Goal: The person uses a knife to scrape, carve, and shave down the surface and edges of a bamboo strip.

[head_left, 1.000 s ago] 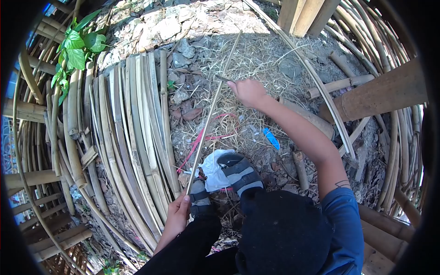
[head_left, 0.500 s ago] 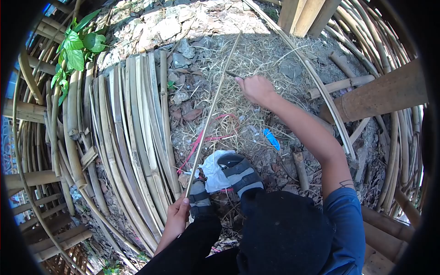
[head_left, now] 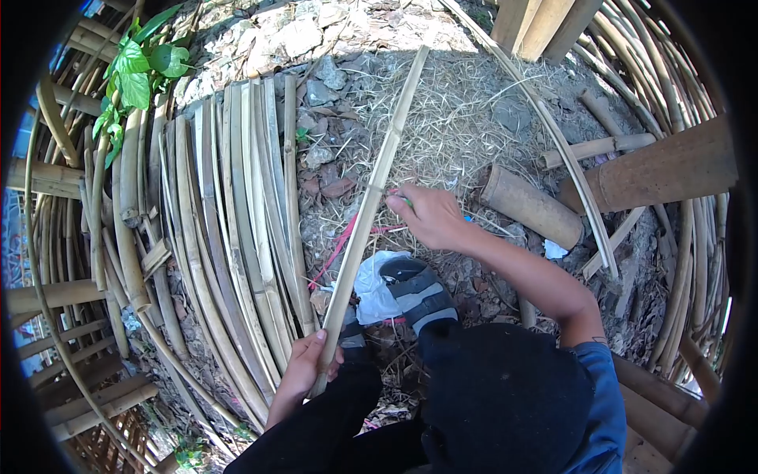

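Note:
A long split bamboo strip (head_left: 384,162) slants away from me, its broad face turned up. My left hand (head_left: 304,365) is closed around its near end, close to my knee. Partway along the strip, my right hand (head_left: 430,220) is closed on a small knife (head_left: 407,201). Only a bit of green and red shows at the knife, right by the strip's edge; its blade is barely visible. Below the strip's middle lie a pink ribbon (head_left: 344,243) and a white plastic bag (head_left: 376,291) beside my sandal (head_left: 420,294).
A row of split bamboo strips (head_left: 229,205) lies to the left. Straw-like shavings (head_left: 450,118) cover the ground ahead. On the right are a short bamboo section (head_left: 533,207), a long curved strip (head_left: 564,150) and a thick bamboo pole (head_left: 655,166). A leafy plant (head_left: 134,75) grows at upper left.
My right hand has come down along the strip toward me with the knife. The strip has rolled from its narrow edge to its broad face. The blue object is now mostly hidden behind my right arm.

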{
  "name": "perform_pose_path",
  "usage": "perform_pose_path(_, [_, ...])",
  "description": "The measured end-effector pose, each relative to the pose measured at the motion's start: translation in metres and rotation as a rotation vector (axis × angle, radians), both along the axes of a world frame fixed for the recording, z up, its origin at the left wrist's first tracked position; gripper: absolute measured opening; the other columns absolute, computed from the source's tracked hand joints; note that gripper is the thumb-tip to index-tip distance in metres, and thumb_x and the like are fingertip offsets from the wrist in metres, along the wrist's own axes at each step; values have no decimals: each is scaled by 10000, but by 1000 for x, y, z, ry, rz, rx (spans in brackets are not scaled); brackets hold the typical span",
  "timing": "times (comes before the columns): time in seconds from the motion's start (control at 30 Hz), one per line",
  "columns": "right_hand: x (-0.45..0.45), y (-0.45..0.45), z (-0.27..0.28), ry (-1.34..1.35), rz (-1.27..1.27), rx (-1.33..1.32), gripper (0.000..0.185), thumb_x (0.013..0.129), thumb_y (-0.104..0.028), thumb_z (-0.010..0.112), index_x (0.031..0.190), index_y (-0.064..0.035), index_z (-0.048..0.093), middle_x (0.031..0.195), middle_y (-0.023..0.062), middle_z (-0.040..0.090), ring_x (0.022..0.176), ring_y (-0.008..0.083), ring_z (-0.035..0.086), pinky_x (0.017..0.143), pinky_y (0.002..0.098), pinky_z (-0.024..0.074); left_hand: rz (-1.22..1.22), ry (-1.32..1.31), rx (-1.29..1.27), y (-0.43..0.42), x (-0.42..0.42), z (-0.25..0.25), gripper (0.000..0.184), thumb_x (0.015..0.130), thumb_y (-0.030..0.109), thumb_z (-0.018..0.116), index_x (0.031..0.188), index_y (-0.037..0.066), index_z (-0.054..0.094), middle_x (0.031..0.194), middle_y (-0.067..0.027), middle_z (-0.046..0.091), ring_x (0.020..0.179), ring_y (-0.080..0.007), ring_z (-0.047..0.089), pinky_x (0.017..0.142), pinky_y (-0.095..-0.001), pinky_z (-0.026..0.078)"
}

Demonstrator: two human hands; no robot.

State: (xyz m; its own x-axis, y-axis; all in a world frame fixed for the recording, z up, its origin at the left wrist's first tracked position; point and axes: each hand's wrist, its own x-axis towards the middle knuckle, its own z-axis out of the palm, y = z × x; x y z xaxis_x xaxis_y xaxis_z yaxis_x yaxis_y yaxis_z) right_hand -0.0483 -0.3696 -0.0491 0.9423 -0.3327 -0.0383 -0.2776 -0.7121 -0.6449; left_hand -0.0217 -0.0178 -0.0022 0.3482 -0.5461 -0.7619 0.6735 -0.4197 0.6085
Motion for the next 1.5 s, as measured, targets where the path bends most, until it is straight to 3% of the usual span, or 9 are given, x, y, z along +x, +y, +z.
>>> perform_pose_path(0.23, [-43,104,-24,-57,127,105,415,990,-367,534,783,-8,556,584,169,560,550,372,589,528,471,456,-48,14,-30,-2,8,-4,503,1094,333,306,1219,-85,557,742,-113,619,552,-163,572,505,-303,524])
perform_pose_path(0.3, [-48,115,-32,-390,238,20,440,955,-400,580,738,-19,553,586,157,595,515,340,606,488,440,481,-48,37,-27,-2,8,-4,509,1094,336,304,1210,-84,565,736,-113,619,544,-161,569,504,-299,523])
perform_pose_path(0.53, [-43,107,-46,-352,347,-376,428,880,-446,657,711,-72,535,560,77,571,486,228,594,446,364,470,-51,-19,6,-5,6,-1,511,1078,390,349,1137,-55,593,666,-87,602,445,-129,505,430,-258,434])
perform_pose_path(0.7, [-37,90,-56,-329,281,-468,373,867,-405,665,734,-82,534,596,69,569,517,233,599,463,389,482,-42,-15,27,-5,5,1,510,1080,391,347,1126,-54,590,652,-78,580,436,-122,477,423,-253,411])
perform_pose_path(0.9, [-5,26,-39,43,-166,-366,426,968,-414,556,857,-4,593,566,124,611,481,299,631,448,442,497,-40,19,-2,-1,7,-5,504,1082,380,338,1115,-57,587,651,-88,587,440,-128,496,432,-255,433])
perform_pose_path(0.97, [-7,36,-25,60,4,-311,434,978,-406,541,871,11,600,561,139,610,481,309,627,444,441,490,-71,-8,-19,-3,10,-3,506,1083,373,328,1094,-57,593,646,-102,605,461,-154,552,452,-272,476])
perform_pose_path(1.2, [-51,133,-36,-436,519,-181,423,890,-437,648,719,-65,540,564,92,570,495,253,611,464,386,490,-96,-10,25,2,32,1,464,1088,339,345,993,-28,614,639,-95,609,503,-172,598,494,-282,510])
perform_pose_path(1.4, [-34,109,-45,-429,342,-266,399,899,-408,639,722,-67,534,555,84,560,490,253,608,451,376,482,-96,-12,37,5,40,1,463,1079,355,374,911,-4,613,572,-64,573,438,-162,557,445,-282,484])
perform_pose_path(1.5, [-25,87,-44,-131,66,-198,367,904,-373,642,747,-60,530,602,97,558,516,272,585,492,381,476,-89,-11,4,7,39,-4,473,1072,374,385,892,-1,611,564,-67,566,434,-166,555,430,-285,479])
